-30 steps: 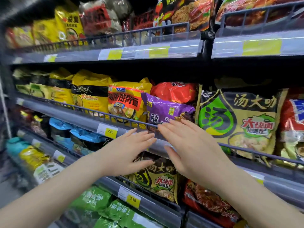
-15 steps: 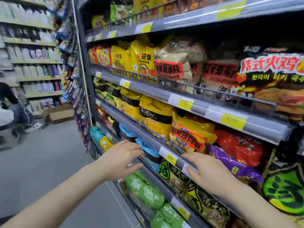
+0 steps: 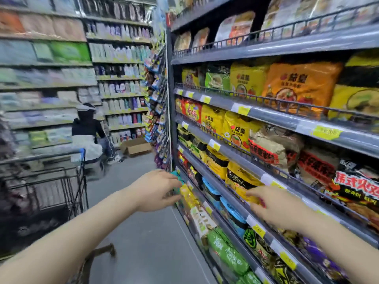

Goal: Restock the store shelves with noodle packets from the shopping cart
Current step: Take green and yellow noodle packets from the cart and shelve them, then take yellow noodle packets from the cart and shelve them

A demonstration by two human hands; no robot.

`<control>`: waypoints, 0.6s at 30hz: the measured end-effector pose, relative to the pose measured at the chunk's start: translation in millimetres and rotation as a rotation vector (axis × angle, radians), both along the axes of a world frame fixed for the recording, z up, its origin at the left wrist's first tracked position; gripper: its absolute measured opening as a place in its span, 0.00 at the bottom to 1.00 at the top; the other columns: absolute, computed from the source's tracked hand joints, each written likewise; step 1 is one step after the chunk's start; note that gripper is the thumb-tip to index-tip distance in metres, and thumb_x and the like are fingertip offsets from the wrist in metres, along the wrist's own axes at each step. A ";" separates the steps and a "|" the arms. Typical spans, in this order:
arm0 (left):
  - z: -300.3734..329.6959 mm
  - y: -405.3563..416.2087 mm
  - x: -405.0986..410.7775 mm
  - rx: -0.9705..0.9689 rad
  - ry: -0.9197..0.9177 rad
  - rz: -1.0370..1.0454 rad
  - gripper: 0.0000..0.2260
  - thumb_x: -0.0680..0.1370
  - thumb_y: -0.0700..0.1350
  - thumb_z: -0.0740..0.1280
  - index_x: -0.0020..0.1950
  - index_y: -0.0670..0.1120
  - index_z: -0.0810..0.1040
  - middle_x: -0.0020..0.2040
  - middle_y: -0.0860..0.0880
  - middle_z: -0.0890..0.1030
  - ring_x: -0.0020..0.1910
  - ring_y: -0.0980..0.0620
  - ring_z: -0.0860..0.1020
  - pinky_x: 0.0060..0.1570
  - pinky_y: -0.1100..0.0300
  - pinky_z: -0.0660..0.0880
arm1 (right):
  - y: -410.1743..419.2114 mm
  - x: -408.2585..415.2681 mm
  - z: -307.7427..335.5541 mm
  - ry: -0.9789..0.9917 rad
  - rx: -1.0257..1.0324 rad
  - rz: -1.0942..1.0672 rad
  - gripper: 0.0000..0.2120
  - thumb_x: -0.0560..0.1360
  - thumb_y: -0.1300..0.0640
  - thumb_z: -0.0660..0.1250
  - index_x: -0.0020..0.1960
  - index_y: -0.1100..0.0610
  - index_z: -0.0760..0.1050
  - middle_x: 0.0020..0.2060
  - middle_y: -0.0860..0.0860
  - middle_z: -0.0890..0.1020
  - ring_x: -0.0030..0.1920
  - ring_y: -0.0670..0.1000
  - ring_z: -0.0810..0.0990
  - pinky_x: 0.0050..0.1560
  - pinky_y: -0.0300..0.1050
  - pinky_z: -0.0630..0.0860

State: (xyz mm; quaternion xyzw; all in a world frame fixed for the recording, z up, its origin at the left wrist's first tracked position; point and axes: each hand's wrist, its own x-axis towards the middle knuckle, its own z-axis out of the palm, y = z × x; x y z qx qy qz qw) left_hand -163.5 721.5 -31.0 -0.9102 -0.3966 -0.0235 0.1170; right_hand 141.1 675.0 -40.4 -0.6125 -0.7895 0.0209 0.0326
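Observation:
The noodle shelves (image 3: 272,117) fill the right side, packed with yellow, orange, green and black noodle packets (image 3: 238,132). My left hand (image 3: 155,190) hovers empty, fingers relaxed, just left of the shelf's near end beside a yellow packet (image 3: 187,196) on a lower shelf. My right hand (image 3: 281,208) floats palm down with straight fingers over the rail of a middle shelf, holding nothing. The shopping cart (image 3: 47,187) stands at the left; its contents are dark and blurred.
The grey aisle floor (image 3: 143,242) runs between cart and shelves. A person (image 3: 88,136) crouches far down the aisle beside an open cardboard box (image 3: 136,147). More stocked shelves (image 3: 51,78) line the far left wall.
My view has swung left from the shelf face toward the aisle, bringing the cart into sight. Both hands have come off the packets and drawn back, still empty.

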 end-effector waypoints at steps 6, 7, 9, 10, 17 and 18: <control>33.3 -64.0 -53.4 0.071 -0.069 0.071 0.27 0.73 0.61 0.50 0.55 0.47 0.80 0.53 0.48 0.82 0.52 0.46 0.80 0.54 0.55 0.75 | -18.1 -42.4 42.0 0.070 0.015 0.087 0.20 0.79 0.49 0.58 0.71 0.48 0.67 0.68 0.44 0.73 0.66 0.46 0.73 0.64 0.45 0.72; 36.3 -77.3 -61.5 0.075 -0.062 0.099 0.28 0.72 0.62 0.49 0.56 0.47 0.80 0.54 0.48 0.81 0.53 0.47 0.80 0.54 0.56 0.74 | -23.2 -49.5 46.0 0.070 0.012 0.107 0.20 0.79 0.49 0.58 0.70 0.49 0.67 0.68 0.44 0.73 0.66 0.46 0.73 0.64 0.46 0.72; 40.8 -104.8 -75.9 0.080 -0.050 0.171 0.31 0.71 0.63 0.46 0.59 0.48 0.78 0.57 0.49 0.80 0.56 0.47 0.78 0.57 0.58 0.71 | -34.4 -63.4 51.4 0.061 0.007 0.151 0.19 0.79 0.49 0.59 0.69 0.50 0.69 0.67 0.46 0.74 0.65 0.48 0.74 0.63 0.48 0.73; 41.6 -119.5 -82.0 0.079 -0.037 0.210 0.33 0.71 0.64 0.44 0.61 0.48 0.77 0.59 0.50 0.79 0.58 0.48 0.77 0.59 0.59 0.69 | -41.0 -70.3 53.2 0.060 0.001 0.172 0.19 0.79 0.49 0.59 0.69 0.50 0.70 0.66 0.47 0.75 0.64 0.49 0.75 0.62 0.49 0.74; 41.1 -219.1 -118.3 0.038 0.006 0.427 0.20 0.79 0.58 0.57 0.65 0.50 0.73 0.63 0.53 0.75 0.61 0.52 0.73 0.62 0.59 0.66 | -91.3 -112.5 54.7 0.077 -0.009 0.313 0.17 0.77 0.47 0.60 0.65 0.46 0.73 0.64 0.47 0.77 0.64 0.50 0.74 0.63 0.53 0.72; 42.2 -232.0 -123.8 0.039 0.000 0.452 0.19 0.79 0.57 0.57 0.65 0.50 0.74 0.63 0.53 0.76 0.61 0.52 0.74 0.62 0.59 0.67 | -96.7 -120.2 56.8 0.078 -0.009 0.333 0.17 0.77 0.48 0.60 0.64 0.47 0.74 0.63 0.47 0.78 0.63 0.50 0.75 0.61 0.53 0.73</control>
